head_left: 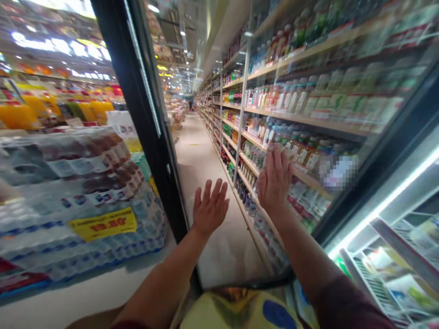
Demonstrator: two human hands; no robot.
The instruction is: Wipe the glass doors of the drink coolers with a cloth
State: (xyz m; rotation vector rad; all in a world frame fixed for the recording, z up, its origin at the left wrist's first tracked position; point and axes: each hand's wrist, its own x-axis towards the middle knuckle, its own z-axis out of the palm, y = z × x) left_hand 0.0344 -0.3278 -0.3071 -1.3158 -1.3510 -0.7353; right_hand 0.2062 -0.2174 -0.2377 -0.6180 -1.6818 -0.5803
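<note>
A black-framed glass door stands swung out in front of me, and the aisle shows through its pane. My left hand lies against the glass with its fingers spread, holding nothing. Further right and higher, my right hand presses flat on the pane, its fingers stretched and close together. Under its fingertips shows a pale, crumpled cloth, partly hidden by the fingers and blurred.
To the left rises a stack of shrink-wrapped bottles with a yellow price sign. Bottle shelves line the aisle beyond the glass. A lit cooler with wire racks is at the lower right.
</note>
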